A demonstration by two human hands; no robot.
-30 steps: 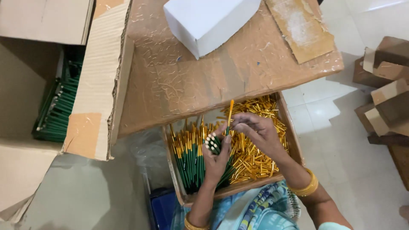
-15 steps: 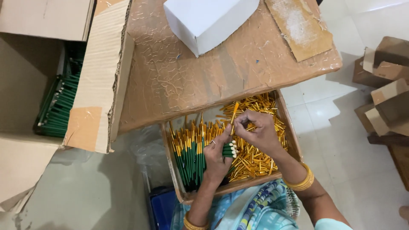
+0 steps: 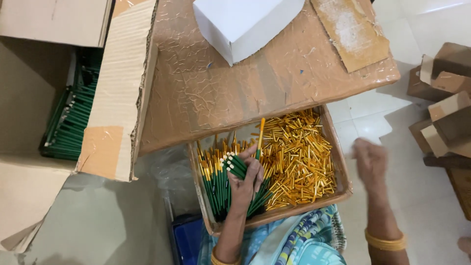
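Note:
My left hand (image 3: 245, 179) grips a bundle of green pencil-like sticks (image 3: 235, 164) with white ends, plus one stick with a gold cap (image 3: 260, 137) pointing up. It hovers over a shallow cardboard tray (image 3: 343, 189) on my lap. The tray's left half holds green sticks with gold tips (image 3: 216, 181); its right half holds a heap of loose gold caps (image 3: 299, 157). My right hand (image 3: 370, 162) is blurred, off to the right of the tray above the floor, fingers apart with nothing seen in it.
A plastic-wrapped brown board (image 3: 235, 93) lies ahead, with a white box (image 3: 245, 24) and a cardboard piece (image 3: 351, 32) on it. At left an open carton (image 3: 117, 98) holds more green sticks (image 3: 68, 122). Small cardboard boxes (image 3: 449, 98) stand on the tiled floor at right.
My right hand has left the bundle and swung out to the right past the tray. My left hand still holds the bundle, now with one capped stick sticking up.

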